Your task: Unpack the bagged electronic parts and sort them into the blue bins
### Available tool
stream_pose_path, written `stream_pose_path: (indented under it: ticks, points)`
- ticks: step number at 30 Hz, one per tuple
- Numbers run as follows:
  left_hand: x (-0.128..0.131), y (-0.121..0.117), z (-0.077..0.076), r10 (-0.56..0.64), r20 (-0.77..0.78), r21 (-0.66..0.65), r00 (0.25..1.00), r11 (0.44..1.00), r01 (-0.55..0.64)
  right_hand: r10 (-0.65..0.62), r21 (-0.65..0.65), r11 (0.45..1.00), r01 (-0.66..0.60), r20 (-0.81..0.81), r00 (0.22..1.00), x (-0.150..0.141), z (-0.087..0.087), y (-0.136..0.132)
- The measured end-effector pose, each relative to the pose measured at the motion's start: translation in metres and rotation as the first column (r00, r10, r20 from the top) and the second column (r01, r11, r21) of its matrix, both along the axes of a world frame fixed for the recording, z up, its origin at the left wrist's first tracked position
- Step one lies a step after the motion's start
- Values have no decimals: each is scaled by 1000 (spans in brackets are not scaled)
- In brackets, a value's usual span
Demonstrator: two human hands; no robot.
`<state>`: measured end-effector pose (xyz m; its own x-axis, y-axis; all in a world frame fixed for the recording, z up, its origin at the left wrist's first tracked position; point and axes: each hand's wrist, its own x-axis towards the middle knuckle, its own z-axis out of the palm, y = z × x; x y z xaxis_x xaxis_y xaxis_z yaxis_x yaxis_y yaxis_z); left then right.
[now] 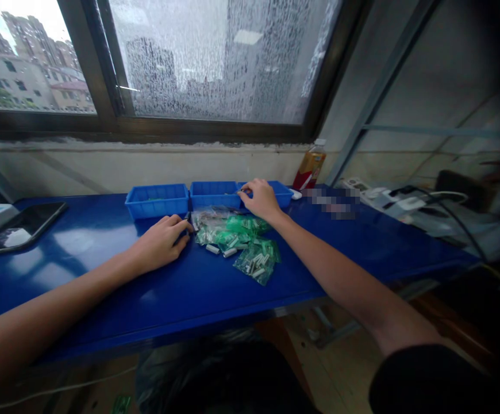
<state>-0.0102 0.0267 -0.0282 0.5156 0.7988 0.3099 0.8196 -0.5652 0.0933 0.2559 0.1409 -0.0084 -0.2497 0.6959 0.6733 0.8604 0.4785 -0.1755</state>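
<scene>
Both arms forward; left hand (164,244), right hand (259,199) finger-pinched.

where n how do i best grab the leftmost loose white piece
I'd pinch the white piece mid-length across its long sides, from above and the near side: it's short, narrow and lying down, with bare table in front and bags behind.

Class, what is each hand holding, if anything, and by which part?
The left hand seems to pinch a small dark item, part unclear. Whether the right hand holds anything cannot be told.
</scene>
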Motion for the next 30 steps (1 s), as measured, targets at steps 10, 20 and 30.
stream_pose_path:
  ticks: [10,20,30]
  points:
    - [7,2,3,7,8,14,1000,1000,-7,-24,-62,998,26,25,999,-4,-4,-2]
    - [2,2,9,59,347,-153,936,988,-6,289,-39,957,-289,11,957,-33,9,-39]
    - [15,-18,23,156,770,-322,619,932,165,607,-150,795,-588,211,766,-71,8,-94]
